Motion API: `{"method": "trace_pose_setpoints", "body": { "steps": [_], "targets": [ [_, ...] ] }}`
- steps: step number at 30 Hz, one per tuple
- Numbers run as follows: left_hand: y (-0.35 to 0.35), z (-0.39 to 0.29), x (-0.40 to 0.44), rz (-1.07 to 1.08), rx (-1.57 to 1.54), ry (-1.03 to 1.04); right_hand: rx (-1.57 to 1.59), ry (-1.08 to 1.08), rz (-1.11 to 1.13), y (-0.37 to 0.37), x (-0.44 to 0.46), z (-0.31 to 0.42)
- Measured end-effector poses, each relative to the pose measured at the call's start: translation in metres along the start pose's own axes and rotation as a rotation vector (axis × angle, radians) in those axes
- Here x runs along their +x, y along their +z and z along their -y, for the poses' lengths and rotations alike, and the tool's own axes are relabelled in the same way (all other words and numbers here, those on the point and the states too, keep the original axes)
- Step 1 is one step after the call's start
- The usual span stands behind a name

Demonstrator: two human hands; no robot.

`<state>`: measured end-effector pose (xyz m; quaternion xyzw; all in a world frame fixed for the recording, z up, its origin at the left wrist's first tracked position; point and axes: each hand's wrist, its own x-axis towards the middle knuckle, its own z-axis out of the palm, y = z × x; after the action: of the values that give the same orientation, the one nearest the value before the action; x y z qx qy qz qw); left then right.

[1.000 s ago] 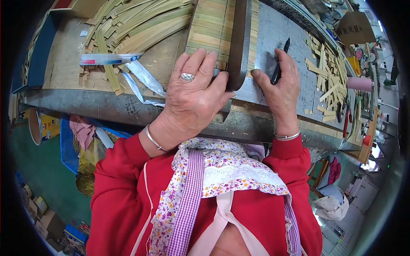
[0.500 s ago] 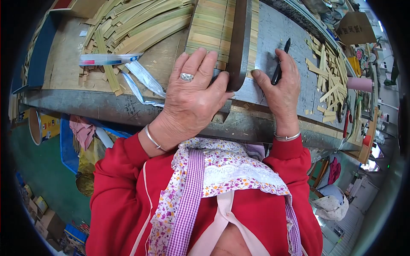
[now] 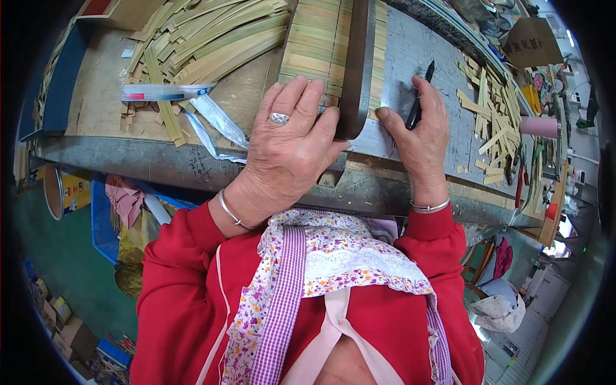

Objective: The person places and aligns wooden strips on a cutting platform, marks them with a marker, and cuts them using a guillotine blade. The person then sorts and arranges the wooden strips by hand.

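My left hand [image 3: 289,138] lies on the near end of a panel of joined bamboo strips [image 3: 314,48], its thumb against a dark metal bar [image 3: 357,70] that runs lengthwise over the panel. A ring is on one finger. Right of the bar, my right hand [image 3: 420,131] rests on the grey metal surface [image 3: 401,51], thumb and fingers apart, the thumb tip at the panel's near right edge. A black pen [image 3: 414,114] lies between thumb and fingers, partly behind the fingers; whether they grip it is not clear.
Loose bamboo strips [image 3: 218,42] are heaped at the back left, beside a printed plastic band [image 3: 163,93]. Short offcuts [image 3: 497,119] lie on the right. A blue bin [image 3: 102,221] stands below the bench's front edge [image 3: 147,151]. A pink roll [image 3: 539,126] is at far right.
The view has shifted very slightly. Both hands, the bar and the panel show hardly any movement.
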<state>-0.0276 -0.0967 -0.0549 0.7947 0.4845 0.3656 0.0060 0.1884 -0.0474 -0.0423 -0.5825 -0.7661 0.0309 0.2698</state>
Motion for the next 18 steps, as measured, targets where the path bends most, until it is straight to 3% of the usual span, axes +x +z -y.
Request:
{"method": "trace_pose_setpoints", "body": {
  "steps": [18],
  "targets": [
    [-0.016, -0.003, -0.004, 0.002, -0.006, 0.007, -0.014, -0.037, -0.041, -0.001, -0.001, 0.001]
  ]
}}
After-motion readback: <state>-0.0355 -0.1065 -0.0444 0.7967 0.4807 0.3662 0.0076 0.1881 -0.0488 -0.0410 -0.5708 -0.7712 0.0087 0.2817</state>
